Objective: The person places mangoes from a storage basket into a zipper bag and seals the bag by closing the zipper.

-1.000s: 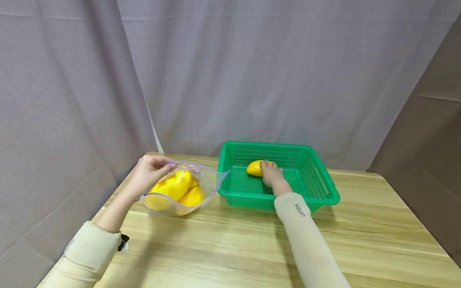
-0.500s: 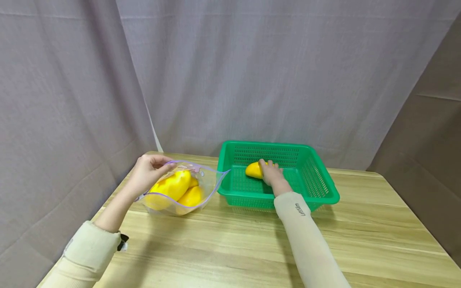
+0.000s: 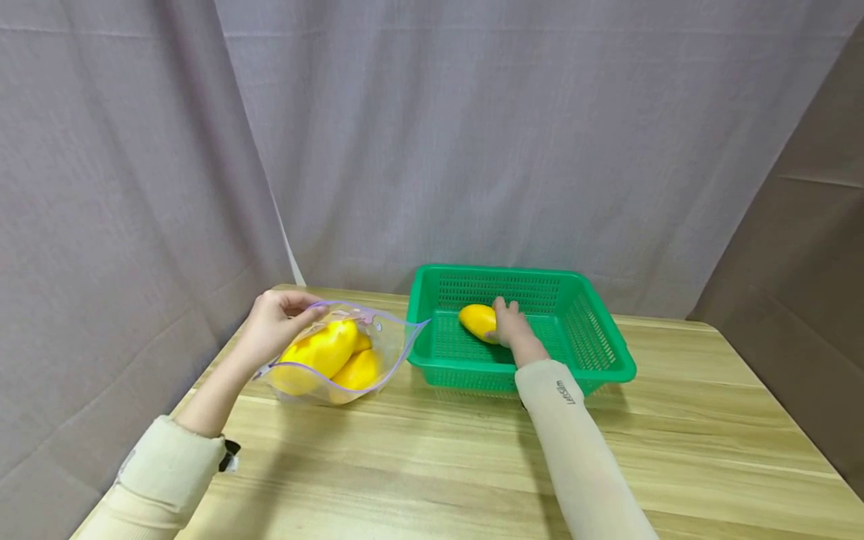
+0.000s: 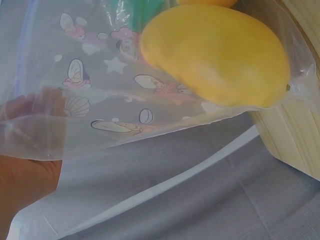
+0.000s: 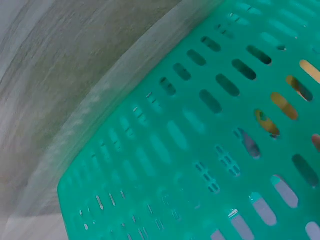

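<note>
My left hand [image 3: 273, 322] pinches the lilac-edged rim of a clear zip bag [image 3: 398, 341], whose mouth gapes. Several yellow mangoes [image 3: 324, 349] lie inside. The left wrist view shows the bag's printed cartoon film, one large mango [image 4: 215, 55], and my hand [image 4: 30, 180] partly seen through the plastic. To the right, my right hand [image 3: 511, 328] reaches into a green basket [image 3: 601, 330]. Its fingers extend at the right end of a mango [image 3: 477, 322], which lies on the basket floor; the contact is partly hidden. Through slots in the basket wall [image 5: 165, 145], the right wrist view shows yellow patches.
Both bag and basket stand on a wood-grain table [image 3: 405, 465], the bag's right corner close to the basket's left rim. A grey curtain [image 3: 432, 135] hangs behind the table and along its left side. A brownish cloth [image 3: 796, 277] hangs at the right.
In the basket, the mango has turned so that its right end points nearer to me. My right fingers have shifted off its top towards its right end. The left hand holds still.
</note>
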